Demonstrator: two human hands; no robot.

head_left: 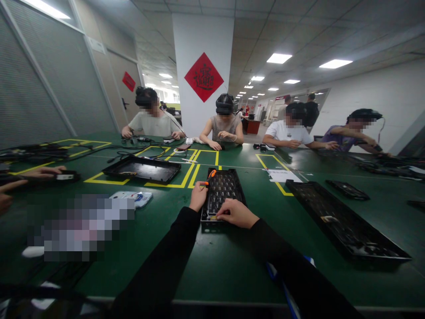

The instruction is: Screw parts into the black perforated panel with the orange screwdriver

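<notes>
In front of me a black rectangular case (226, 188) lies on the green table, with rows of small pale-topped shapes inside it. My left hand (198, 197) is closed at the case's left side, around a small tool with orange handle parts (212, 174); its exact kind is unclear. Over the near edge of the case, my right hand (237, 213) is closed, thumb and fingertips pressed together. Its fingertips meet a small yellowish piece (211, 217) in the near-left corner. Whether they grip it or only touch it is hard to see.
A large black tray (142, 169) lies at the left, a long black one (341, 217) at the right. Paper (283, 175) and yellow tape mark the green table (212, 270). Several people sit across; another person's hand (53, 172) reaches in from the left.
</notes>
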